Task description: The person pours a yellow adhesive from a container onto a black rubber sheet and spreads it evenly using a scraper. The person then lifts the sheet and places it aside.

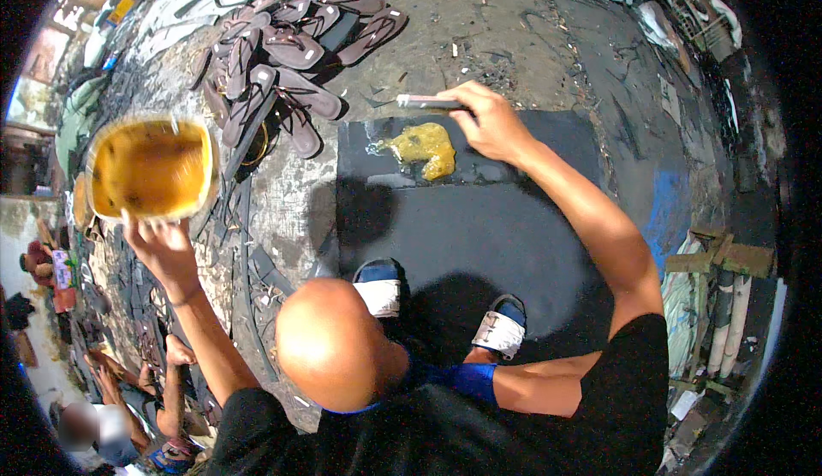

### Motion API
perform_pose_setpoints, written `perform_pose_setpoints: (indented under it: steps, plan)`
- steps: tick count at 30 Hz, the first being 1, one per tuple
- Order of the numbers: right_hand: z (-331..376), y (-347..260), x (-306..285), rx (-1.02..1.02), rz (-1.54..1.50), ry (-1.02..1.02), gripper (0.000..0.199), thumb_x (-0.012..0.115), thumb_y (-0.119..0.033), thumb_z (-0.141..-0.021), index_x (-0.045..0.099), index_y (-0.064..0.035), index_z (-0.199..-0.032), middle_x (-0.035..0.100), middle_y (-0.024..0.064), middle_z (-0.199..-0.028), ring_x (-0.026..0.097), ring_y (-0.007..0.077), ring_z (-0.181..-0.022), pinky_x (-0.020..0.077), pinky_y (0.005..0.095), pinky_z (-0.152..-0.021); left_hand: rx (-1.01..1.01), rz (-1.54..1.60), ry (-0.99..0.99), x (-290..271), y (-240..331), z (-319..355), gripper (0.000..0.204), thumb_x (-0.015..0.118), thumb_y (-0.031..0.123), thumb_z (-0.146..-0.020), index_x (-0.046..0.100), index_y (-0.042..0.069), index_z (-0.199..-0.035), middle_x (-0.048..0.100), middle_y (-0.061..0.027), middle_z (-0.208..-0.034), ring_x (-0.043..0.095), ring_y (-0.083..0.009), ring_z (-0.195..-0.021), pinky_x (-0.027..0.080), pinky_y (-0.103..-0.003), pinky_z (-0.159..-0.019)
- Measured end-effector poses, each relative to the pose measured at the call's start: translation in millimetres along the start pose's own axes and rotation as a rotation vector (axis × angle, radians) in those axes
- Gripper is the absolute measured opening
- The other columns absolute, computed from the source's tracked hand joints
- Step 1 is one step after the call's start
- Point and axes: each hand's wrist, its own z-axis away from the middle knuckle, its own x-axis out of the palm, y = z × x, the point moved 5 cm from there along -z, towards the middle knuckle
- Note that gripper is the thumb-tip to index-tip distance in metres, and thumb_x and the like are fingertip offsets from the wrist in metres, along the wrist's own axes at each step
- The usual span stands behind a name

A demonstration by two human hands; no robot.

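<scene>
At the left, my left hand (164,249) grips the near rim of a squarish tub (210,163), raised and slightly blurred by motion. Yellow-brown liquid (154,168), with dark specks, lies in the tub. My right hand (490,121) is closed around a short flat tool (425,102) with a pale tip; its exact kind I cannot make out. Just below that hand, a puddle of thick yellow glue-like paste (419,146) lies on a black sheet (479,236) spread over the floor. The tool's tip appears apart from the paste.
A heap of dark brown flip-flops (291,48) lies beyond the sheet at the left. My feet, in sandals (499,326) with white straps, are by the sheet's near part. Another person (163,399) sits at the lower left. Wooden pieces (719,258) stand at the right.
</scene>
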Motion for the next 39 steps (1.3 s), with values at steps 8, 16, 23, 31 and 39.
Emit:
perform_pose_setpoints:
  steps: [8, 16, 23, 31, 39]
  plan:
    - [-56, 101, 175, -0.133, 0.245, -0.596, 0.039, 0.064, -0.004, -0.076, 0.068, -0.0114, -0.113, 0.069, 0.0093, -0.109, 0.062, 0.0323, -0.105, 0.0489, 0.0433, -0.091, -0.690, 0.040, 0.377, -251, -195, 104, 0.079, 0.064, 0.058, -0.083, 0.040, 0.014, -0.145, 0.041, -0.0084, -0.148, 0.045, -0.0276, -0.129, 0.042, -0.048, -0.101]
    - [57, 142, 113, -0.226, 0.134, -0.710, 0.026, 0.063, -0.012, -0.076, 0.073, -0.0172, -0.100, 0.073, 0.0078, -0.090, 0.068, 0.0323, -0.085, 0.0507, 0.0477, -0.074, -0.618, -0.289, 0.624, -228, -172, 152, 0.077, 0.052, 0.060, -0.093, 0.038, 0.009, -0.148, 0.039, -0.0079, -0.151, 0.040, -0.0261, -0.135, 0.037, -0.048, -0.105]
    - [242, 132, -2, 0.101, 0.257, -0.824, 0.043, 0.062, -0.002, -0.074, 0.067, -0.0189, -0.114, 0.066, 0.0007, -0.117, 0.056, 0.0190, -0.119, 0.0315, 0.0415, -0.106, 0.338, -1.108, 0.205, -175, -118, 110, 0.040, 0.063, 0.023, -0.094, 0.052, 0.000, -0.126, 0.057, -0.0174, -0.122, 0.057, -0.0282, -0.109, 0.043, -0.041, -0.098]
    - [453, 72, -75, 0.708, 0.200, -0.662, 0.048, 0.053, 0.006, -0.074, 0.069, -0.0190, -0.112, 0.067, 0.0029, -0.118, 0.055, 0.0233, -0.120, 0.0315, 0.0474, -0.109, 0.374, -0.756, -0.631, 1, -194, 119, 0.027, 0.065, 0.016, -0.091, 0.056, -0.002, -0.109, 0.056, -0.0166, -0.110, 0.056, -0.0297, -0.102, 0.044, -0.041, -0.095]
    - [568, 7, -71, 1.257, 0.321, 0.373, 0.032, 0.056, 0.003, -0.085, 0.068, -0.0089, -0.113, 0.058, 0.0127, -0.123, 0.051, 0.0324, -0.123, 0.0387, 0.0441, -0.108, 0.281, -1.126, -1.407, 79, -279, 158, 0.020, 0.067, 0.019, -0.086, 0.063, 0.003, -0.098, 0.056, -0.0169, -0.112, 0.050, -0.0378, -0.109, 0.038, -0.049, -0.097]
